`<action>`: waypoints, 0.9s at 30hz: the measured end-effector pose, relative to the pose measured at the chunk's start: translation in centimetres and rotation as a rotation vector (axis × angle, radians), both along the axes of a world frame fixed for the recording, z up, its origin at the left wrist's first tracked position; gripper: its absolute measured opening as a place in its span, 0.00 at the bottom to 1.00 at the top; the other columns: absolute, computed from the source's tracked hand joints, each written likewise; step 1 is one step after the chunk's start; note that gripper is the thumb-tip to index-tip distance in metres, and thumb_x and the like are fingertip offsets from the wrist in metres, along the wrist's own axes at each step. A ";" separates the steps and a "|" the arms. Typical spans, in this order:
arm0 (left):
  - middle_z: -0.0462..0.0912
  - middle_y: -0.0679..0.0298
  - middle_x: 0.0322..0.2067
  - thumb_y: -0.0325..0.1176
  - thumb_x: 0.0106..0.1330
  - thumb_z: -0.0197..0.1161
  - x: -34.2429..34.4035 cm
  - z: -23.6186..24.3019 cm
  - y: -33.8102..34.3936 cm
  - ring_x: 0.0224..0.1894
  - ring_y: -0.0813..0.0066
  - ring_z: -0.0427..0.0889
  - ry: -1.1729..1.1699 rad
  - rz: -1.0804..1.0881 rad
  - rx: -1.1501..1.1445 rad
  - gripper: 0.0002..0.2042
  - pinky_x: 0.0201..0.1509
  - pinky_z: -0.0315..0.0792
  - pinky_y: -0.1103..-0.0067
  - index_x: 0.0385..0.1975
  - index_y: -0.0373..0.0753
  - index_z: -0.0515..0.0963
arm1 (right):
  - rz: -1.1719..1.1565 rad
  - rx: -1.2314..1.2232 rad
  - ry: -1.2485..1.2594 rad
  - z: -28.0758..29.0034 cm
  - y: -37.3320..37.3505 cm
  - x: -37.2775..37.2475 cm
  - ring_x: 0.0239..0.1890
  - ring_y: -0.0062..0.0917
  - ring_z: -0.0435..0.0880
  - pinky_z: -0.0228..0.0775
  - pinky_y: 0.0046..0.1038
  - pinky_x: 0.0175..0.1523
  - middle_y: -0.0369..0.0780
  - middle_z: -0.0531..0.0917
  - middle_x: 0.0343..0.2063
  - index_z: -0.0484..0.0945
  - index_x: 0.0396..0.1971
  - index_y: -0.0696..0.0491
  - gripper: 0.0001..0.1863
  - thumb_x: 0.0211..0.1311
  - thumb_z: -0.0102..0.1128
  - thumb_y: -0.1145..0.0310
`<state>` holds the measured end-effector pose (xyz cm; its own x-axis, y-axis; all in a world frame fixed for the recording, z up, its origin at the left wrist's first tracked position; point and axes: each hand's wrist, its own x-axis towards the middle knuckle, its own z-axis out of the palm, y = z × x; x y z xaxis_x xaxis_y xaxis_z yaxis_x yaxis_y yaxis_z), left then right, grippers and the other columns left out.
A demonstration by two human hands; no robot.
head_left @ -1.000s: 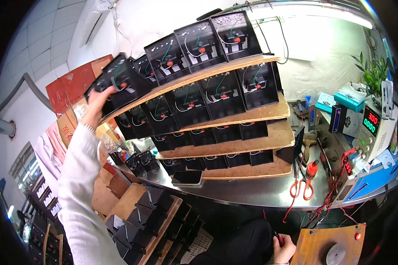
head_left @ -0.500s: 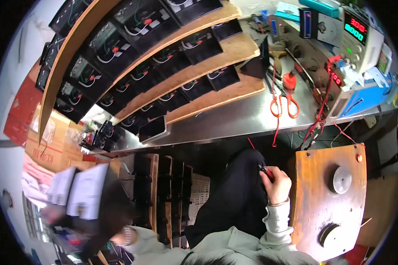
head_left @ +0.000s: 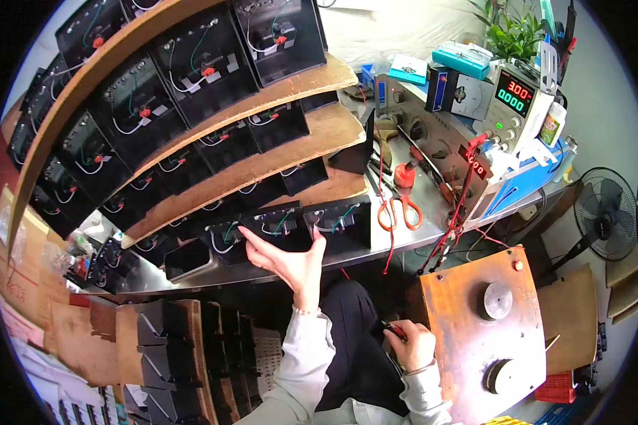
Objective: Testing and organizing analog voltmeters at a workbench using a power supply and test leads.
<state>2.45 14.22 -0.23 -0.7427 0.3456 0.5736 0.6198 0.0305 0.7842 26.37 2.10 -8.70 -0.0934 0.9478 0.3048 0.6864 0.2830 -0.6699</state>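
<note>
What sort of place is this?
Probably an electronics assembly workshop: black, open-fronted wired boxes line pale-brown wooden shelves, near a light-grey, boxy power supply with a lit red-and-green display.

Smooth black boxes (head_left: pixel 354 232), seemingly plastic — glossy metal bench (head_left: pixel 407 239), matt wooden shelves (head_left: pixel 326 145)

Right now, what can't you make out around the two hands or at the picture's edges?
All in the head view:
Red-and-black tool in the right hand: partly hidden by the fingers, so its kind is unclear.
Middle black housing of the front three: partly covered by the left hand; whether it is gripped is unclear.
Green plant: top cut off by the upper edge.
</note>
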 end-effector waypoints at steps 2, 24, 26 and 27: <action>0.56 0.35 0.69 0.41 0.41 0.89 -0.1 -0.8 1.1 0.70 0.39 0.58 0.066 0.076 -0.072 0.72 0.75 0.56 0.53 0.81 0.33 0.37 | 0.013 -0.027 -0.035 -0.2 -0.2 0.1 0.26 0.33 0.86 0.78 0.33 0.34 0.37 0.87 0.23 0.87 0.35 0.49 0.12 0.53 0.80 0.64; 0.86 0.56 0.50 0.21 0.59 0.71 -11.3 1.1 -13.8 0.56 0.54 0.83 0.571 -0.471 -0.150 0.18 0.68 0.73 0.57 0.51 0.36 0.87 | 0.132 -0.013 0.216 3.1 1.6 -7.4 0.26 0.34 0.83 0.75 0.33 0.34 0.40 0.83 0.24 0.84 0.31 0.55 0.13 0.49 0.83 0.71; 0.86 0.56 0.50 0.20 0.58 0.73 -9.3 -1.6 -13.9 0.57 0.55 0.84 0.530 -0.462 -0.084 0.17 0.72 0.70 0.53 0.49 0.36 0.88 | 0.110 -0.084 0.282 3.7 1.6 -8.2 0.25 0.29 0.83 0.73 0.28 0.32 0.41 0.83 0.24 0.83 0.30 0.57 0.14 0.50 0.84 0.72; 0.86 0.57 0.51 0.20 0.59 0.74 -8.6 -2.7 -13.7 0.58 0.55 0.84 0.484 -0.464 -0.056 0.16 0.72 0.69 0.52 0.47 0.36 0.89 | 0.125 -0.105 0.321 4.0 1.7 -8.7 0.25 0.27 0.83 0.73 0.27 0.32 0.41 0.83 0.23 0.83 0.31 0.57 0.14 0.50 0.84 0.72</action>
<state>-6.17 0.55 -2.96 -0.1737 0.6059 0.7763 0.8598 -0.2910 0.4196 17.64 3.80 -4.73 -0.1259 0.9629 0.2388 0.4006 0.2696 -0.8757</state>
